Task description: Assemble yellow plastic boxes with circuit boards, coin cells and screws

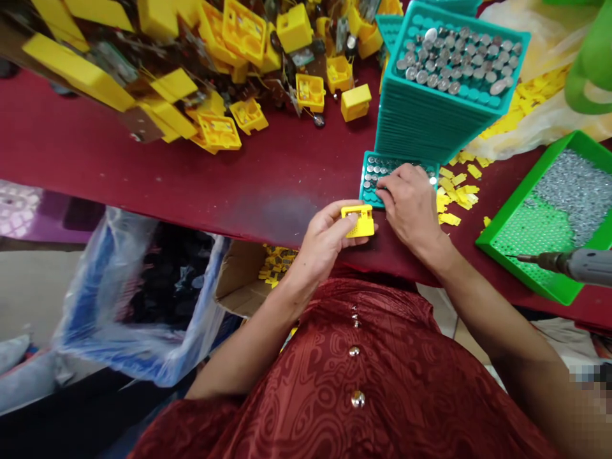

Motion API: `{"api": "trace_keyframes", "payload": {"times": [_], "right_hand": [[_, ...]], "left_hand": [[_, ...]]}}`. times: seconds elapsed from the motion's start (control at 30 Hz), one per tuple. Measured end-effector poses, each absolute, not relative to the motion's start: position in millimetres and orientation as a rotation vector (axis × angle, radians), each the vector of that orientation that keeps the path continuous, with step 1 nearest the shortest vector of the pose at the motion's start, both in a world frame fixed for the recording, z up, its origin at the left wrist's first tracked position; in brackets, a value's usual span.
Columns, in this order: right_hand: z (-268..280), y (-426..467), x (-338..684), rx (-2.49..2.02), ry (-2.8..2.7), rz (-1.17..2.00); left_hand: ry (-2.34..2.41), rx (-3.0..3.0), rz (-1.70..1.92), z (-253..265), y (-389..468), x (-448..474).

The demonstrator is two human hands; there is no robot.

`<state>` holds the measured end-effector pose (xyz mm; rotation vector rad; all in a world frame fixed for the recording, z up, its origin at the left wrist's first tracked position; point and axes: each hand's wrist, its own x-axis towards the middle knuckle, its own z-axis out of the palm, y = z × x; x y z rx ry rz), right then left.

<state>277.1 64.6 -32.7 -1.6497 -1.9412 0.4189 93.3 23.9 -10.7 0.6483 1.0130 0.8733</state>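
Note:
Between the thumb and fingers of my left hand (329, 233) is a small yellow plastic case (364, 223), held just over the table's front edge. My right hand (412, 207) reaches over a low teal tray (364, 191) with rows of round silver button cells (374, 169). Its thumb and forefinger are pinched together at the cells; whether one is between them I cannot make out. Directly behind rises a tall stack of teal trays (421, 121), its top tray also bearing loose button cells (459, 54).
Yellow cases with wires and parts (217, 132) crowd the back left. Flat yellow pieces (461, 191) lie right of the low tray. A green basket (507, 210) holds small metal pieces, with a screwdriver tip (540, 259) over it. Below stand a plastic-lined blue crate (86, 319) and a cardboard box (239, 280).

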Motion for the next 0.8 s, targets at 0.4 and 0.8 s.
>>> {"api": "trace_keyframes", "payload": {"times": [0.4, 0.8], "right_hand": [[13, 22, 273, -1.471, -1.509, 0.813], [4, 12, 270, -1.521, -1.385, 0.895]], "left_hand": [[0.981, 0.636, 0.92, -15, 22, 105], [1.001, 0.88, 0.91, -18, 15, 120]]}}
